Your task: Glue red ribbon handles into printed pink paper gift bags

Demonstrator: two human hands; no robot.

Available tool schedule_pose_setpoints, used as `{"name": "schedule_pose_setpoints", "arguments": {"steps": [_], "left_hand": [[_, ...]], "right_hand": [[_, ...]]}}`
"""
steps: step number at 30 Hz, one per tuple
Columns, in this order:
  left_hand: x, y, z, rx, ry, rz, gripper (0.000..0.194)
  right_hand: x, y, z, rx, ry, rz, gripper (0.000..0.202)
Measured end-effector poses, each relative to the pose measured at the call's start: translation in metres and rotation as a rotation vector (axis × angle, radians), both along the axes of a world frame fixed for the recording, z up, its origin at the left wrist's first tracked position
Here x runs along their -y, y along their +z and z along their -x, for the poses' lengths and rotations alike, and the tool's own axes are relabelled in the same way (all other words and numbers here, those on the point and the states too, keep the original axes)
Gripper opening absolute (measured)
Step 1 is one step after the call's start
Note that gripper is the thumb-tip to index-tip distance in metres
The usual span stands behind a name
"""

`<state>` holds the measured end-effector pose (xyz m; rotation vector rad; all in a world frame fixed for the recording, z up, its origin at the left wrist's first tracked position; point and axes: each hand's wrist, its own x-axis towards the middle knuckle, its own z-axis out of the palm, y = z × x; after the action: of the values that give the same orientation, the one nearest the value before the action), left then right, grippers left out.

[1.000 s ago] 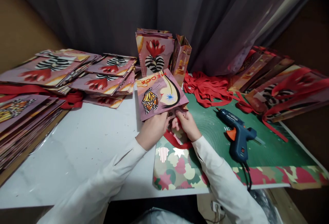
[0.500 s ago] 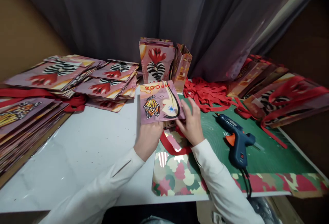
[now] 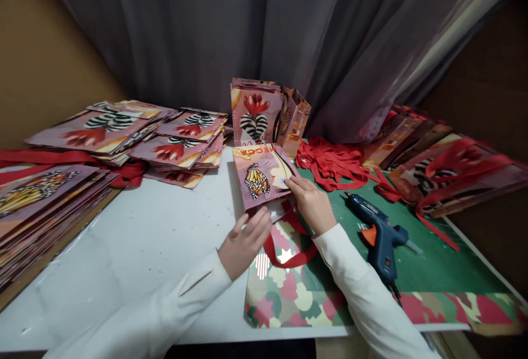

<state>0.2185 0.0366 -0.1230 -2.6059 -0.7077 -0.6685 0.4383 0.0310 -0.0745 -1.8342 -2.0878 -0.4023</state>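
Note:
A paper bag (image 3: 258, 175) with a butterfly print and red lettering lies at the centre, its open end facing me. My right hand (image 3: 311, 202) rests on the bag's right side, the fingers lying over the printed face. Just below the open end is my left hand (image 3: 246, 241), fingers spread and slightly curled, with nothing visible in it. A red ribbon loop (image 3: 289, 263) hangs from the bag's near end onto the patterned board. Inside the bag a pale surface shows partly.
Several upright bags (image 3: 253, 114) stand behind. Flat bag stacks (image 3: 94, 131) are at the left. A red ribbon heap (image 3: 330, 164) and a blue glue gun (image 3: 377, 232) lie on the green mat (image 3: 437, 260); more ribboned bags (image 3: 449, 175) are at the right.
My left hand has come out from the bag's open end towards me, fingers spreading. The bag now lies lower, and my right hand has laid its fingers on top. The view has tilted up.

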Motion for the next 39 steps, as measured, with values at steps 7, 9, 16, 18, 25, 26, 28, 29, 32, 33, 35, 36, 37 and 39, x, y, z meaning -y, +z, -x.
{"name": "schedule_pose_setpoints", "arguments": {"steps": [7,9,16,18,25,26,28,29,32,33,35,36,37,39], "left_hand": [[-0.014,-0.003,0.022,0.059,-0.025,0.284,0.056],[-0.02,0.002,0.025,0.016,-0.041,0.324,0.057],[-0.032,0.01,0.029,0.032,-0.19,0.424,0.062],[-0.032,0.009,0.029,0.046,-0.206,0.469,0.064],[-0.034,0.01,0.031,0.019,-0.233,0.482,0.07],[-0.035,0.011,0.032,0.004,-0.229,0.466,0.069],[-0.036,0.013,0.033,-0.022,-0.198,0.443,0.069],[-0.036,0.013,0.034,-0.028,-0.176,0.44,0.07],[-0.036,0.013,0.034,-0.028,-0.12,0.449,0.071],[-0.035,0.012,0.034,-0.026,-0.109,0.453,0.071],[-0.034,0.012,0.034,-0.027,-0.093,0.453,0.073],[-0.034,0.011,0.033,-0.028,-0.086,0.452,0.073],[-0.033,0.011,0.033,-0.03,-0.078,0.452,0.073],[-0.032,0.011,0.033,-0.03,-0.058,0.46,0.073]], "right_hand": [[-0.004,0.002,-0.006,0.016,0.011,0.006,0.038],[-0.005,0.001,-0.006,0.029,0.01,0.01,0.036],[-0.008,-0.001,-0.007,0.003,0.006,-0.045,0.032],[-0.008,-0.001,-0.007,-0.019,0.004,-0.056,0.032],[-0.006,0.0,-0.007,-0.057,-0.006,-0.042,0.031],[-0.006,-0.001,-0.007,-0.06,-0.009,-0.038,0.031],[-0.007,-0.001,-0.006,-0.064,-0.015,-0.029,0.031],[-0.007,0.0,-0.004,-0.062,-0.014,-0.024,0.032],[0.002,0.005,0.009,-0.061,-0.016,-0.049,0.035],[0.01,0.007,0.017,-0.08,-0.021,-0.071,0.036],[0.03,0.01,0.038,-0.152,-0.017,-0.077,0.031],[0.042,0.01,0.048,-0.205,-0.001,-0.034,0.026],[0.055,0.009,0.059,-0.231,0.044,0.06,0.022],[0.079,0.002,0.074,-0.251,0.075,0.161,0.022]]}}
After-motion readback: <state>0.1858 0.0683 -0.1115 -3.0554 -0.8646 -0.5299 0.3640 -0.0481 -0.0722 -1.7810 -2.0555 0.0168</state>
